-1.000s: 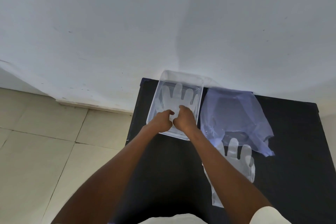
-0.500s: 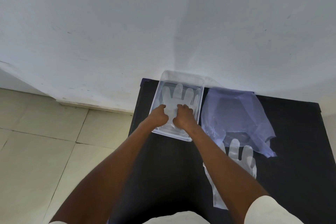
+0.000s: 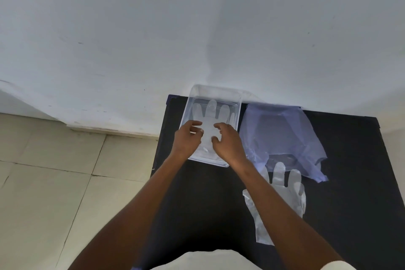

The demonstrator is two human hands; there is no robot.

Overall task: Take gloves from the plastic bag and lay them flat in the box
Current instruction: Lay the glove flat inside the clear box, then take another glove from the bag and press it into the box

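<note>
A clear plastic box (image 3: 238, 103) stands at the table's far left corner against the wall. A thin translucent glove (image 3: 213, 112) lies flat inside it, fingers pointing to the wall. My left hand (image 3: 187, 138) and my right hand (image 3: 228, 140) hover over the glove's palm with fingers apart and curled, holding nothing. To the right of the box lies the bluish plastic bag (image 3: 282, 133). A second translucent glove (image 3: 285, 184) lies on the table in front of the bag, partly hidden by my right forearm.
The black table (image 3: 350, 204) meets a white wall (image 3: 197, 28) at its far edge. Its left edge drops to a tiled floor (image 3: 54, 182). The table's right part lies bare beyond the bag.
Both hands have lifted from pressing the glove in the box and spread their fingers a little apart. The glove in the box stays flat.
</note>
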